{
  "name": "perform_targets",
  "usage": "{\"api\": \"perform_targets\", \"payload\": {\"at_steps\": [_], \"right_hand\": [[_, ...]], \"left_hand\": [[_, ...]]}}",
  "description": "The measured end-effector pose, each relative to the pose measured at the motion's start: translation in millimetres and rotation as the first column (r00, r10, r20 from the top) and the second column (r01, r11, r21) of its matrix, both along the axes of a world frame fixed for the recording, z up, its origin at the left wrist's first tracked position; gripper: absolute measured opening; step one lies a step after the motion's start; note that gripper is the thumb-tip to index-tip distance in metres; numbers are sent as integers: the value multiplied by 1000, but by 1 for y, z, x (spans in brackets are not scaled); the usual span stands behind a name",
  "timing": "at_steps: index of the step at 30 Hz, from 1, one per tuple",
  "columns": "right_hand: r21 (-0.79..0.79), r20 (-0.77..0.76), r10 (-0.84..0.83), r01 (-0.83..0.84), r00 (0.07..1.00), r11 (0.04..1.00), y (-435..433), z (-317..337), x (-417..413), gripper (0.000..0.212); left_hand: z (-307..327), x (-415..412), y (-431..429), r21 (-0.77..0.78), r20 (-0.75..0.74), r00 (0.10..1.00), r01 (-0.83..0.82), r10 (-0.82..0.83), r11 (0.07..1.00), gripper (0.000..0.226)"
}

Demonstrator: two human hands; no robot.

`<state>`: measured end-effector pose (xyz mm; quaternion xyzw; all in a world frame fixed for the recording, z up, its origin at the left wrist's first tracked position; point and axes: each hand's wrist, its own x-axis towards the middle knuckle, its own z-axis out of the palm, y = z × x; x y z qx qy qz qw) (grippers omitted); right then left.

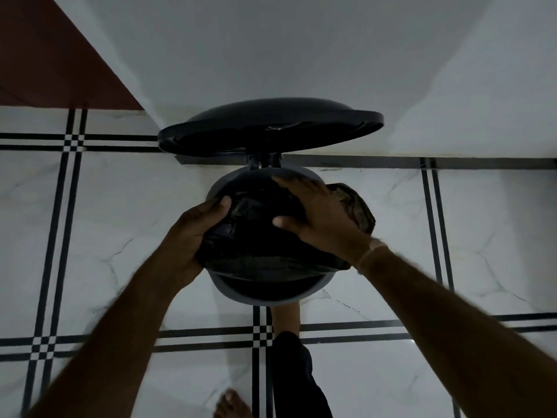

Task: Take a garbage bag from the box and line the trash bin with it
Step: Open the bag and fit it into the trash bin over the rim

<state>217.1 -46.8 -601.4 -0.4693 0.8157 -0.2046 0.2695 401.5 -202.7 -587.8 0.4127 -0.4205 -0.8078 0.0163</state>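
A round grey trash bin (229,286) stands on the tiled floor, its dark lid (271,125) raised against the wall. A black garbage bag (256,248) lies spread over the bin's mouth, bunched at the right rim (355,206). My left hand (193,233) grips the bag's left edge at the rim. My right hand (319,215) presses flat on top of the bag near the far right side. The inside of the bin is mostly hidden by the bag.
A white wall (271,55) runs right behind the bin, with a brown door or panel (45,55) at upper left. My foot (286,315) rests at the bin's base, likely on its pedal; another foot (232,405) shows at the bottom edge.
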Motion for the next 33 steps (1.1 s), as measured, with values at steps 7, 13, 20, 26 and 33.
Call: {"api": "perform_targets", "payload": {"at_steps": [7,13,20,26,33], "right_hand": [[74,221,-7,-9,975,997,-30,-7,-23,30],[122,89,-12,1,996,993,-26,-10,-32,23],[70,123,-16,7,992,998,-36,-17,-25,50],[81,107,-156,148,982,986,-26,-27,-30,17],[78,-71,-101,107,992,991,-17,-19,-30,27]], "left_hand": [[-2,14,-15,23,-29,997,68,-67,997,45],[-7,23,-21,85,-89,996,11,-3,996,47],[-3,21,-23,109,-62,998,-15,22,994,37],[1,34,-25,110,-20,994,-100,103,989,36],[-5,36,-27,69,-1,992,-129,129,989,39]]}}
